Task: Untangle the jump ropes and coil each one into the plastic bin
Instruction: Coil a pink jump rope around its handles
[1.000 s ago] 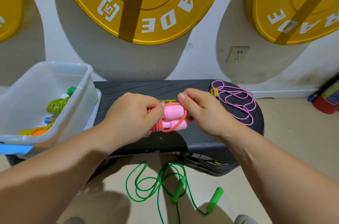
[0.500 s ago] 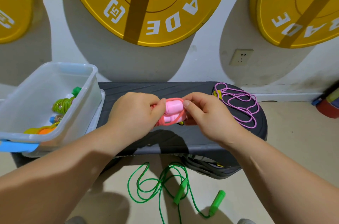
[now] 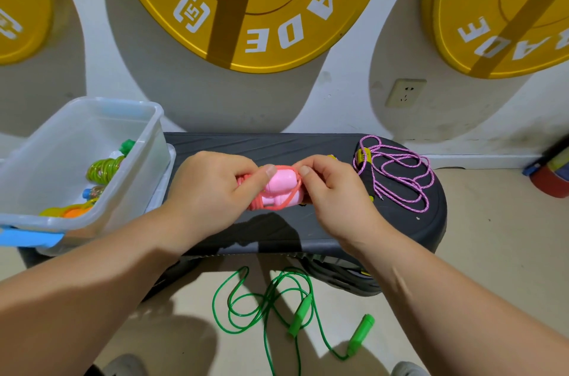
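Note:
Over the middle of the black step platform (image 3: pixel 308 144), both hands hold a pink jump rope (image 3: pixel 278 188), its coral cord wound around the two pink handles. My left hand (image 3: pixel 212 188) grips the bundle's left end. My right hand (image 3: pixel 332 191) pinches the cord at the right end. A purple braided rope (image 3: pixel 397 172) lies loose on the platform's right part. A green rope (image 3: pixel 271 308) with green handles sprawls on the floor below. The clear plastic bin (image 3: pixel 147 141) stands at the left and holds a coiled green rope (image 3: pixel 103 166) and other coloured ropes.
Yellow weight plates (image 3: pixel 246 6) hang on the white wall behind the platform. A wall socket (image 3: pixel 405 92) sits right of centre. A red and blue object (image 3: pixel 551 172) stands on the floor at the far right. Shoe tips (image 3: pixel 406 369) show at the bottom edge.
The pink bundle has been lifted slightly and turned between my hands, and the cord now loops over the handles' right end. The camera has tilted a little.

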